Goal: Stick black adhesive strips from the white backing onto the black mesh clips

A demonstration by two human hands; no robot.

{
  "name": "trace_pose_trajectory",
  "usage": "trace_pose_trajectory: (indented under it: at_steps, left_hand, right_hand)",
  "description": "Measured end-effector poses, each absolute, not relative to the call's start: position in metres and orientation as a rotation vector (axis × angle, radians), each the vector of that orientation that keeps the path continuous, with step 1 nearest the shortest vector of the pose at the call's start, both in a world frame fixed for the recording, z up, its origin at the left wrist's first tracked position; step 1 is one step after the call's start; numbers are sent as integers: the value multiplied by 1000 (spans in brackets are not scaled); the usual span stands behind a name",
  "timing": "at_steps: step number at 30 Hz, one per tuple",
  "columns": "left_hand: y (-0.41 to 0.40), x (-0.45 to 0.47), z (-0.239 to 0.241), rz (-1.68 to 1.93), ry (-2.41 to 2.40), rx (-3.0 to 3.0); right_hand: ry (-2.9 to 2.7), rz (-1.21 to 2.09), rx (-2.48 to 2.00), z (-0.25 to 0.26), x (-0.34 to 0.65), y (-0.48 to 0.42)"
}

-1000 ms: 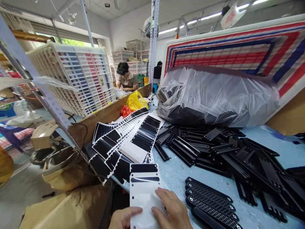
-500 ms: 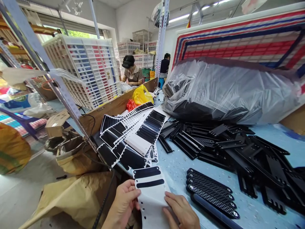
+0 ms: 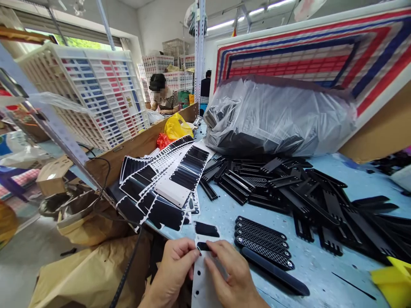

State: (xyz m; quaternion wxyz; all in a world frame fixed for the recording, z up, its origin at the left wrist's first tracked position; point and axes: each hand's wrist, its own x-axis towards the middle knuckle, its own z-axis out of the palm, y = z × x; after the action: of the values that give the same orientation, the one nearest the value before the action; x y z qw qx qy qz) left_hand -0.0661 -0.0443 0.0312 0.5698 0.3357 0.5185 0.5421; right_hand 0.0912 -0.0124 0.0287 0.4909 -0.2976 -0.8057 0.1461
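From the near sheet [image 3: 203, 291], a sheet heap [image 3: 170, 191] lies on the table [image 3: 223, 208] at eleven o'clock. At two comes a strip row [image 3: 261, 238], then a strip heap [image 3: 293, 199], with a bag [image 3: 279, 122] behind it at one. Something at three may be another bag [image 3: 389, 277], but it's cut off.

We look out from one camera worn on the head, facing forward and down over the blue counter [image 3: 321, 261]. Nearest us, at the bottom edge, are our left hand [image 3: 175, 267] and right hand [image 3: 229, 271]; the plastic-wrapped bundle [image 3: 282, 117] lies farther out, and the back wall [image 3: 152, 36] stands well beyond.
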Motion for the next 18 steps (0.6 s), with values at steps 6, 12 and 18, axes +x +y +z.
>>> trace_pose_trajectory:
  at_steps: [6, 12, 18]
  left_hand:
    - [-39, -55, 40, 1236, 1123, 791]
    - [-34, -50, 41, 1218, 1008, 667]
    - [-30, -75, 39, 1407, 948, 432]
  right_hand:
    - [-1924, 648, -758, 41, 89, -17]
    - [-1875, 956, -935, 49, 107, -10]
    - [-1696, 768, -1213, 41, 146, -7]
